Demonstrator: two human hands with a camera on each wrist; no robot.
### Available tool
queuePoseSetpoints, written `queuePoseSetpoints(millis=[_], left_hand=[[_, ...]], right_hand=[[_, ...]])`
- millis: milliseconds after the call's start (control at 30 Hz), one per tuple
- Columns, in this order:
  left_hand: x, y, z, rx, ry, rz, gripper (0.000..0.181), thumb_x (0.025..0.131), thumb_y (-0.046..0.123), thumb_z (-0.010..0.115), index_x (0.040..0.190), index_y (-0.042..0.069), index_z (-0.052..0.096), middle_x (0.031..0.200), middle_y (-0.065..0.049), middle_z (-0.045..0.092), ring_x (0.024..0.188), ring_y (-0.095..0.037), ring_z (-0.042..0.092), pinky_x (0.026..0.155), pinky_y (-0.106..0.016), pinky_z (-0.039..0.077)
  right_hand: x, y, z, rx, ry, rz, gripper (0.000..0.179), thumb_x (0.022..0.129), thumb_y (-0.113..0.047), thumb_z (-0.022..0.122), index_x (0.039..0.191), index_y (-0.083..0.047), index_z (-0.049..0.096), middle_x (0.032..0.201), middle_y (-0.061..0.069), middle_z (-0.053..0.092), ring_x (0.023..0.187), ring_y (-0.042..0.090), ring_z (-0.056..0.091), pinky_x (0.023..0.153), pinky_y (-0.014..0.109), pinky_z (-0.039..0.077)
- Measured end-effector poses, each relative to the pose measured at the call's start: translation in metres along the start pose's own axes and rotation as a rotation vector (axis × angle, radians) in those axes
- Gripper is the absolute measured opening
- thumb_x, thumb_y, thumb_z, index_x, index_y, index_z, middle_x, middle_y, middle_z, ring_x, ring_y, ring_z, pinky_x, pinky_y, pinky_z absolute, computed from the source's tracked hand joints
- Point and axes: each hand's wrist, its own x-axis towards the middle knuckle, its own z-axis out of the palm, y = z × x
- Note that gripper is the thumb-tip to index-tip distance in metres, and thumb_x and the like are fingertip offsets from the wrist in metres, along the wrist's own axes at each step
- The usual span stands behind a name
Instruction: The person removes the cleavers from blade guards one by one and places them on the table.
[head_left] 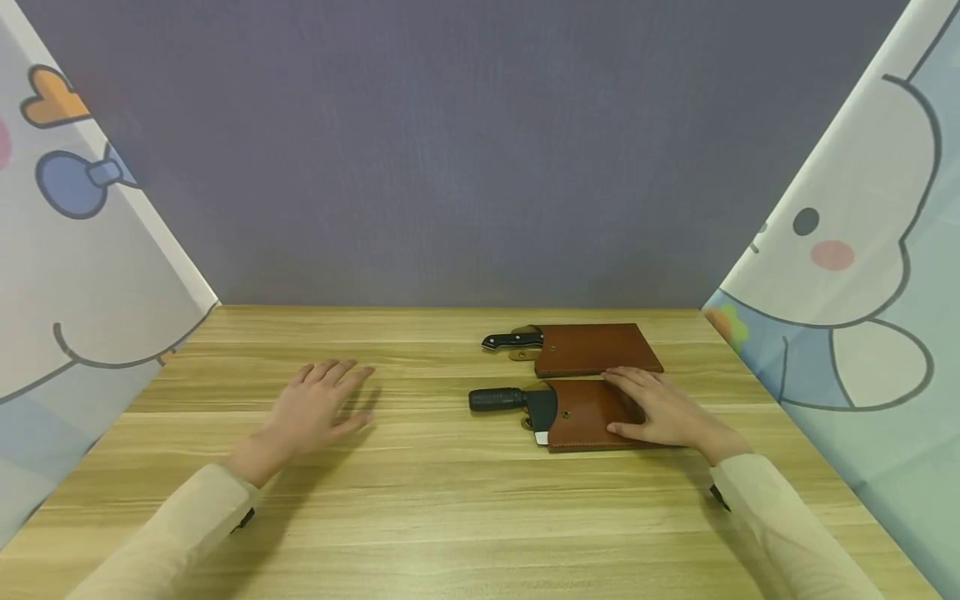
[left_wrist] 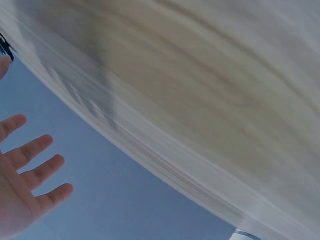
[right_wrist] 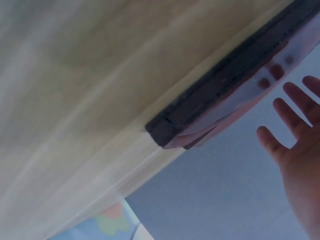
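Note:
A cleaver (head_left: 542, 410) with a black handle lies in a brown leather sheath (head_left: 588, 408), its handle pointing left. Over the right part of that sheath is my right hand (head_left: 660, 408); in the right wrist view its fingers (right_wrist: 292, 117) are spread and fairly straight, with a gap to the sheath (right_wrist: 220, 95). Just behind lies a second knife with a black riveted handle (head_left: 513, 340), its blade hidden in another brown sheath (head_left: 596, 346). To the left, my left hand (head_left: 315, 408) hovers above the table with relaxed, spread fingers (left_wrist: 42, 172), holding nothing.
The wood-grain table (head_left: 420, 517) ends at a dark grey-blue panel (head_left: 465, 150) at the back. Cartoon-printed panels flank it on the left (head_left: 75, 267) and the right (head_left: 862, 250). Snap straps (head_left: 522, 356) stick out from the sheaths' open ends.

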Motion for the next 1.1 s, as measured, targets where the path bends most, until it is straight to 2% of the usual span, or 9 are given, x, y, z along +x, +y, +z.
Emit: queuePoseSetpoints(millis=[400,733,1100], left_hand=[[0.011,0.021,0.002,-0.004,-0.032,0.070,0.066,0.079,0.053,0.062,0.133,0.017,0.046,0.130,-0.014,0.052,0.114,-0.036,0.051,0.095,-0.054,0.040],[0.023,0.035,0.002,0.011,-0.015,0.146,0.064,0.080,0.052,0.062,0.131,0.017,0.048,0.124,-0.012,0.056,0.111,-0.033,0.054,0.092,-0.051,0.044],[0.038,0.053,0.002,0.018,-0.006,0.223,0.061,0.080,0.051,0.061,0.128,0.016,0.051,0.120,-0.010,0.059,0.107,-0.031,0.057,0.091,-0.048,0.045]], right_hand=[[0.003,-0.008,-0.002,0.038,-0.104,0.025,0.080,0.076,-0.057,0.063,0.136,-0.007,0.041,0.136,0.014,0.044,0.125,0.033,0.041,0.097,0.057,0.034],[0.006,-0.014,-0.003,0.049,-0.145,0.034,0.088,0.073,-0.064,0.061,0.138,-0.009,0.038,0.138,0.013,0.042,0.127,0.034,0.039,0.099,0.058,0.032],[0.009,-0.019,-0.001,0.110,-0.195,0.053,0.096,0.068,-0.068,0.062,0.141,-0.011,0.033,0.141,0.014,0.036,0.128,0.035,0.037,0.097,0.063,0.030]])
